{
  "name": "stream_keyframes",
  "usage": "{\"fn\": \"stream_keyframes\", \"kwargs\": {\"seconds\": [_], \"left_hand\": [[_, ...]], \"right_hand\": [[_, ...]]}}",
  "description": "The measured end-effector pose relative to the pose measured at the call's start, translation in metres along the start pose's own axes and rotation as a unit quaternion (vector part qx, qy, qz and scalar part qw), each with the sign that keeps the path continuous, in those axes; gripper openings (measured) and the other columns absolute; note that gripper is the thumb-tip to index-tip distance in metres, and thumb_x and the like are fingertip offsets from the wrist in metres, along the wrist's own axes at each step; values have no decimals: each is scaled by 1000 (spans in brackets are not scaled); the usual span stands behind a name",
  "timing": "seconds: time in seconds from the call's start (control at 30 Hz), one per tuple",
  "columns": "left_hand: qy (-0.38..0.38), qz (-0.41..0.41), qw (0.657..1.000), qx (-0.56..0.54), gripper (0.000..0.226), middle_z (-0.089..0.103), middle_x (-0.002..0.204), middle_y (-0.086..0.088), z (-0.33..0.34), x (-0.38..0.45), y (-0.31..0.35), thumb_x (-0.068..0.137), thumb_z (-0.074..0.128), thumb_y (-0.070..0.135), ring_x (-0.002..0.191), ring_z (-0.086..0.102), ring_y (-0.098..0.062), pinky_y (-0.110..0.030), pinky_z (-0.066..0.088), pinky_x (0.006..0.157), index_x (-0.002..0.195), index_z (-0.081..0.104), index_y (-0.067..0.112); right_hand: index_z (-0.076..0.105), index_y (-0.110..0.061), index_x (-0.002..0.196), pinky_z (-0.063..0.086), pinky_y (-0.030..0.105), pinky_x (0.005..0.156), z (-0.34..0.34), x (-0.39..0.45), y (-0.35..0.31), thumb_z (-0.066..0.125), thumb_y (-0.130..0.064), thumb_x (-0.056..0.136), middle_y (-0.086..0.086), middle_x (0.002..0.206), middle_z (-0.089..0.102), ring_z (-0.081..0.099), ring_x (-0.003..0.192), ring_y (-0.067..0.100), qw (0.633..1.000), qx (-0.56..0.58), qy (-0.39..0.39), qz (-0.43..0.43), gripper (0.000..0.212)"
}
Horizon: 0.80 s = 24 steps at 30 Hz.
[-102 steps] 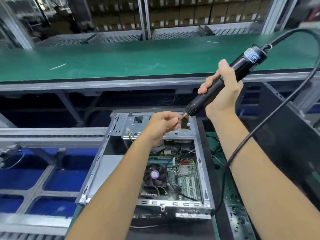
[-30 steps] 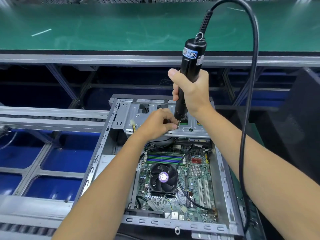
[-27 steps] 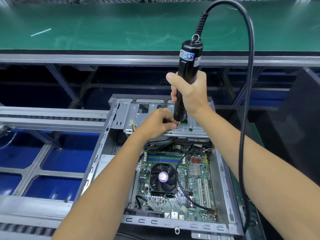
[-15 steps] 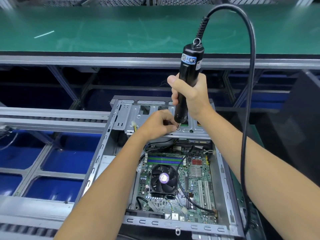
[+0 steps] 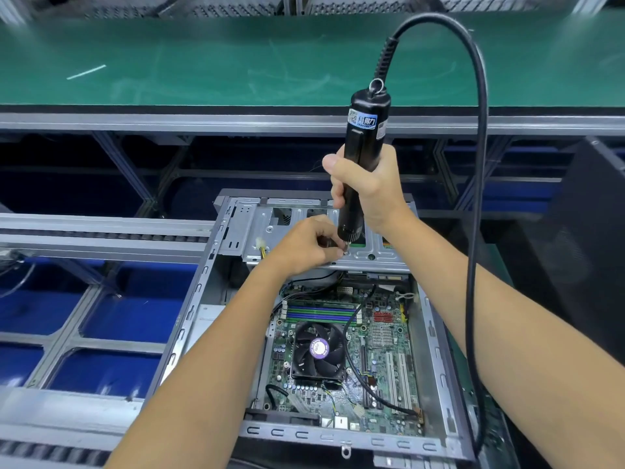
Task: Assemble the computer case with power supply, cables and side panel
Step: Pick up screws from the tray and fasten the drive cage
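The fingertips of the left hand [image 5: 306,247] are pinched together at the bit of the electric screwdriver [image 5: 360,170], right where it meets the drive bracket [image 5: 368,255]; something small is held there against the tip, though it is too small to be made out. The remaining fingers of that hand are curled under, the knuckles are turned upward, and the forearm is stretched in from the lower left across the open computer case [image 5: 203,289].

The fingers of the right hand [image 5: 367,187] are wrapped fully round the black barrel of the screwdriver, with the thumb laid against its left side. The tool is held nearly upright, tilted slightly, its tip set on the bracket at the far end of the case. The wrist is bent downward and the forearm is brought in from the lower right. From the top of the tool a black cable [image 5: 477,211] is looped up and over, then hung down past the right forearm.

Inside the case the motherboard [image 5: 382,363] and its cooling fan [image 5: 318,353] are exposed. A green conveyor belt [image 5: 203,59] is seen beyond.
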State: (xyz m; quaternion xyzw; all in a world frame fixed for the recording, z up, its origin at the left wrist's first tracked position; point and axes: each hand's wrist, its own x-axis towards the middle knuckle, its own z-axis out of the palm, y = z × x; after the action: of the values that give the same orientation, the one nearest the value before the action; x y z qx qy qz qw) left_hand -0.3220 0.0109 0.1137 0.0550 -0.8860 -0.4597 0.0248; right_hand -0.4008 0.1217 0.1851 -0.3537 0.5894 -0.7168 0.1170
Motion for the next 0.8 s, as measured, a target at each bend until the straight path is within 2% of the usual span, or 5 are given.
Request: {"fn": "stream_keyframes", "kwargs": {"seconds": [0.13,0.23,0.37,0.53,0.8], "left_hand": [[2,-3,1000,1,5,57,90,-3,2,1,-1,79,75,9,84,59,-25,-36,49,79,84,74,7],[7,-3,1000,-10,3,57,89,1,2,0,-3,79,76,8,86,60,-26,-37,50,81,80,74,10],[16,-2,1000,4,6,60,89,-5,4,1,-2,79,78,17,80,58,-22,-32,49,76,78,73,14],[8,-16,1000,15,9,55,85,7,6,2,-2,80,77,20,71,51,-4,-13,40,66,79,70,15],[-1,9,1000,10,19,60,95,-10,1,-1,-2,83,73,9,86,58,-22,-29,46,79,77,68,27]], "right_hand": [[50,5,62,44,33,50,-1,-2,-3,72,-32,80,13,52,49,47,43,28,1000,18,10,-3,47],[51,0,61,45,33,50,-4,-1,-8,73,-35,79,13,52,50,48,43,27,999,31,28,-5,44],[53,-12,59,45,32,50,-14,-2,-12,73,-34,80,11,51,49,47,43,27,998,37,50,-14,37],[56,-13,61,45,30,50,-26,-8,-16,73,-35,81,8,51,51,48,41,25,995,55,80,-6,34],[52,-11,59,43,31,48,-9,-12,-17,73,-35,80,14,52,49,47,41,26,996,35,78,-20,37]]}}
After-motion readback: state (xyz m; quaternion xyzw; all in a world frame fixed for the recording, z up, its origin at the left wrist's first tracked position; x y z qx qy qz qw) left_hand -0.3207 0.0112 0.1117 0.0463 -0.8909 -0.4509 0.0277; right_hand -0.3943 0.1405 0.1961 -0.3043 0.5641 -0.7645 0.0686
